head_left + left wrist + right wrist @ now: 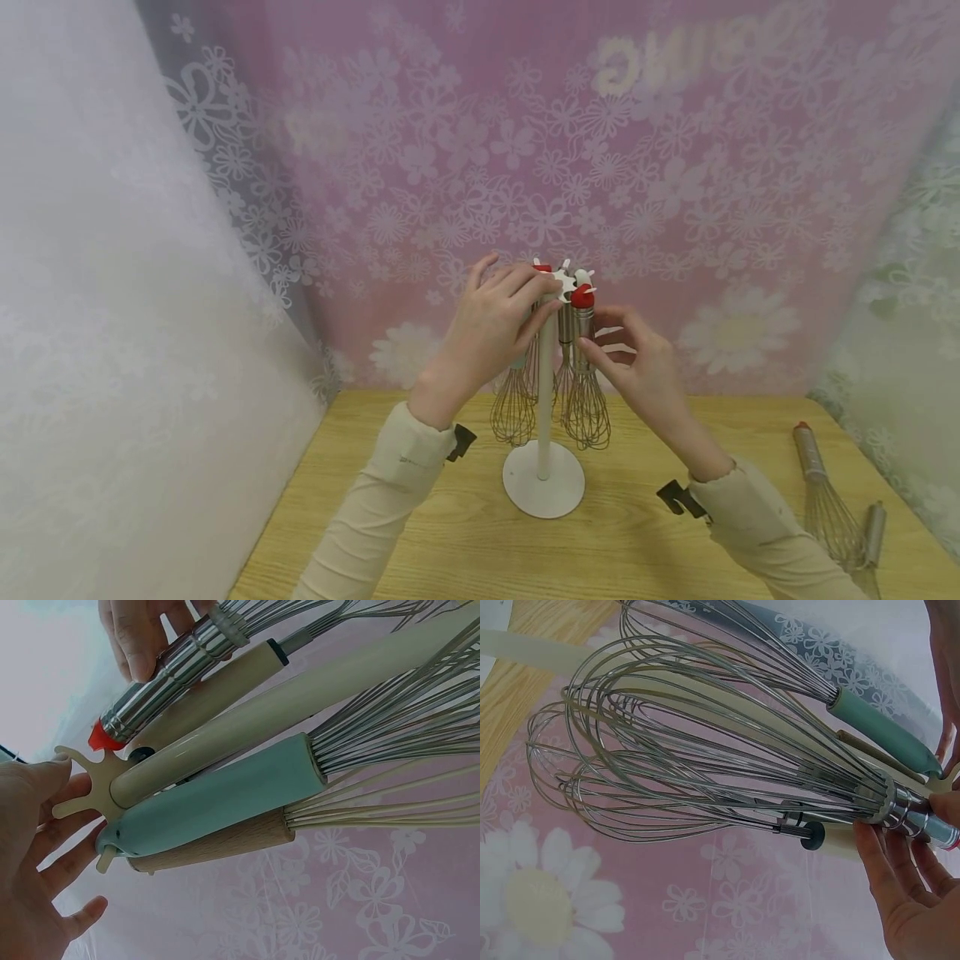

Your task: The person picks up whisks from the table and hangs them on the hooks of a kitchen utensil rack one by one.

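Observation:
A white whisk stand (544,492) stands upright, with several whisks hanging from its hooked top. My left hand (498,315) holds the hooked top between thumb and fingers, its other fingers spread. My right hand (641,362) grips the steel handle of a red-tipped whisk (583,333) between thumb and fingers, at the stand's right side. In the left wrist view, the red tip lies against a hook. Also hanging there are a teal-handled whisk (225,799) and a wooden-handled whisk (217,849). In the right wrist view, the wire loops (705,765) of several whisks overlap.
On the wooden table (420,542), a red-tipped whisk (825,500) lies at the right edge beside another steel-handled utensil (874,533), partly cut off by the frame. A pink flowered curtain (450,192) hangs behind, and a pale sheet (150,333) hangs at the left.

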Action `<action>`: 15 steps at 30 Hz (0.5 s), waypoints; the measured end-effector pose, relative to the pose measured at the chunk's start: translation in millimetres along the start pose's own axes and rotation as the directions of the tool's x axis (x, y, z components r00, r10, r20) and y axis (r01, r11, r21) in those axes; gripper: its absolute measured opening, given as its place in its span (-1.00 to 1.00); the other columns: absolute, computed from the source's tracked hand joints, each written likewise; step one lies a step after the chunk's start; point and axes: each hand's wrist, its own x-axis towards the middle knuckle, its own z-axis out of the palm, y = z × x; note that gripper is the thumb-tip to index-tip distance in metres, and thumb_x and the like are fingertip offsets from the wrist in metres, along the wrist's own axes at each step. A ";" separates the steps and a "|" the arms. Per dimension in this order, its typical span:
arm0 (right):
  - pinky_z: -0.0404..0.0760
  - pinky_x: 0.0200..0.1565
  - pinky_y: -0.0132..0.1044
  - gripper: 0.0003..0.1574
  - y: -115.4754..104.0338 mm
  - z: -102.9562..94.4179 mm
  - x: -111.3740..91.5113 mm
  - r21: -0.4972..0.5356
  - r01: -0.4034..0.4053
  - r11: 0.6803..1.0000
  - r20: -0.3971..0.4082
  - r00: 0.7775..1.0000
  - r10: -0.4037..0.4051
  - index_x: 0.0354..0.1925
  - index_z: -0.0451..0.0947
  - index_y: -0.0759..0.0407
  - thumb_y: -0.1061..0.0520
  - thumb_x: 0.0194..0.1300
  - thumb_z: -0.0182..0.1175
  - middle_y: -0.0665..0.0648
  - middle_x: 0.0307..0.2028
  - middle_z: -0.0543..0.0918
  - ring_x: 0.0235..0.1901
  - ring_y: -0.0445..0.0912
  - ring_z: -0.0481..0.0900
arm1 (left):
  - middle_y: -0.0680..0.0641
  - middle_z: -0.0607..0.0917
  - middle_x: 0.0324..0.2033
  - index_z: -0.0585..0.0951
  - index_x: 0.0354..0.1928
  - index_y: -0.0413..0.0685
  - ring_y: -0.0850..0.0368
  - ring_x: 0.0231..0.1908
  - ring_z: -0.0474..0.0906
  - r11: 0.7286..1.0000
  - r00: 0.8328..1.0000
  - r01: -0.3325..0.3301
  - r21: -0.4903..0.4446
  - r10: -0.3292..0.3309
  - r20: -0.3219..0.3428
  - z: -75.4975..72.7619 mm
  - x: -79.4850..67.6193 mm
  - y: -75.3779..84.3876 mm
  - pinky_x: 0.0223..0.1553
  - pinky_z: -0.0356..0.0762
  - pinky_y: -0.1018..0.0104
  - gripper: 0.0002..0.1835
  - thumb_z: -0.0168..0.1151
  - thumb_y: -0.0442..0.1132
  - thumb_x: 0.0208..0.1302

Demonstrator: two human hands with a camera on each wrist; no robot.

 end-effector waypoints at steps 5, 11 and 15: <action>0.67 -0.22 -0.53 -0.54 0.1 0.2 -0.2 0.014 -0.005 1.000 0.000 1.000 0.005 0.15 0.50 0.23 0.25 0.33 0.36 0.15 -0.04 0.68 -0.21 -0.38 0.62 | 0.04 0.72 -0.09 0.68 -0.03 0.03 0.12 -0.01 0.66 1.000 1.000 0.009 -0.010 -0.009 -0.003 1.1 0.5 -0.1 0.48 0.14 -0.02 -0.81 0.19 -0.08 0.50; 0.66 -0.22 -0.55 -0.54 1.2 -0.6 -1.6 0.027 -0.005 1.000 0.001 1.000 0.005 0.16 0.51 0.25 0.27 0.32 0.36 0.17 -0.02 0.68 -0.21 -0.37 0.61 | 0.04 0.72 -0.09 0.68 -0.03 0.03 0.12 -0.02 0.66 1.000 1.000 0.008 -0.009 -0.009 -0.009 1.3 0.8 0.3 0.48 0.15 -0.02 -0.81 0.20 -0.08 0.50; 0.66 -0.22 -0.54 -0.58 3.9 -1.7 -3.8 0.056 -0.004 0.998 -0.006 1.000 0.005 0.19 0.51 0.25 0.28 0.39 0.28 0.18 0.02 0.67 -0.21 -0.31 0.64 | 0.04 0.72 -0.11 0.69 -0.04 0.03 0.12 -0.03 0.66 1.000 1.000 0.005 -0.007 -0.005 -0.018 1.8 1.2 0.3 0.47 0.16 -0.03 -0.81 0.20 -0.08 0.50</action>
